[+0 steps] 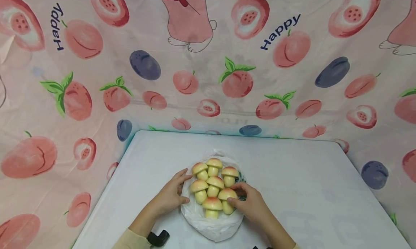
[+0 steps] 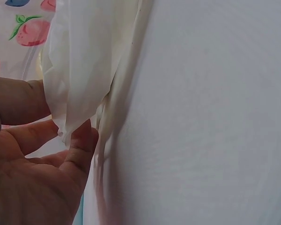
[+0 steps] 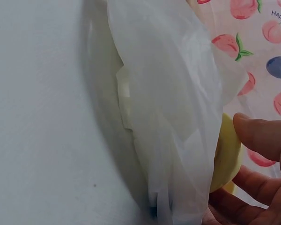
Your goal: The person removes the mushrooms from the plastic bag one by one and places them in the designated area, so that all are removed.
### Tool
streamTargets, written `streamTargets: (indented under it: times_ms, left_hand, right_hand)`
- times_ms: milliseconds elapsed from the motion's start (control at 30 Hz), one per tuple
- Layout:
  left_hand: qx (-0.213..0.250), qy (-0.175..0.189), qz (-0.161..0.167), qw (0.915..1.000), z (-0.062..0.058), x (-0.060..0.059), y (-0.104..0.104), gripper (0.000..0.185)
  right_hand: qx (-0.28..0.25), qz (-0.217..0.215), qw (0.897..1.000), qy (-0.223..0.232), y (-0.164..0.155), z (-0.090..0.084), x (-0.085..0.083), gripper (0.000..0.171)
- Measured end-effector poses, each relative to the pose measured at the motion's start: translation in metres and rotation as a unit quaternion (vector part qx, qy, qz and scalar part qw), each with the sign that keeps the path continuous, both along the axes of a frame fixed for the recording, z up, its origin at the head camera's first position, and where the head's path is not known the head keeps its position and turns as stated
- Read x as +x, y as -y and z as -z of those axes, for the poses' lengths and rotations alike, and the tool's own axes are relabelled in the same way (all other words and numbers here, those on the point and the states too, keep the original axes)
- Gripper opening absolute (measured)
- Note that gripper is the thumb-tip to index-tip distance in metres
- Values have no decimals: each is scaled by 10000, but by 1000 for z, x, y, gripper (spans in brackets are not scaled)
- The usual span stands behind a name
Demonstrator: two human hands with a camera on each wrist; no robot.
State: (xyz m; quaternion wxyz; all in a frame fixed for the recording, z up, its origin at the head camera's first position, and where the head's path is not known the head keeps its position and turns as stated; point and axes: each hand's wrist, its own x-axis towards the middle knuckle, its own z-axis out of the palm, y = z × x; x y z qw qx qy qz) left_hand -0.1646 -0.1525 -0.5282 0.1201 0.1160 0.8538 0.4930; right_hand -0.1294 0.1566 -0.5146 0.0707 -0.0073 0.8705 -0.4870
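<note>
Both hands, left (image 1: 169, 198) and right (image 1: 251, 205), are bare. Pale yellow sleeves (image 1: 131, 240) cover the forearms. A black wrist-mounted device (image 1: 158, 238) sits at the left wrist.

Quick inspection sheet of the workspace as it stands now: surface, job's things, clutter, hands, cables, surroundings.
Surface: white table, bare around the bag.
Job's things: seven mushroom-shaped pieces, yellow stems and reddish caps, clustered on a white plastic bag spread on the table.
Clutter: small black object at the near edge by the left forearm; what it is, cannot tell.
Hands: left hand pinches the bag's left edge between thumb and fingers; right hand has its grip on the nearest right mushroom piece, fingers curled on its cap.
Cables: nothing seen.
Surroundings: pink fruit-print cloth with peaches, plums and "Happy" lettering, hung behind and beside the table.
</note>
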Motion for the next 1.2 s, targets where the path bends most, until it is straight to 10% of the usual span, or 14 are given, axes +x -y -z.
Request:
streamTargets:
  times_ms: [1200]
  left_hand:
    - [49,34,-61,10000,-3,0,-1,79]
  right_hand:
    - [-378,281,9987,-171,-5,-12,2,36]
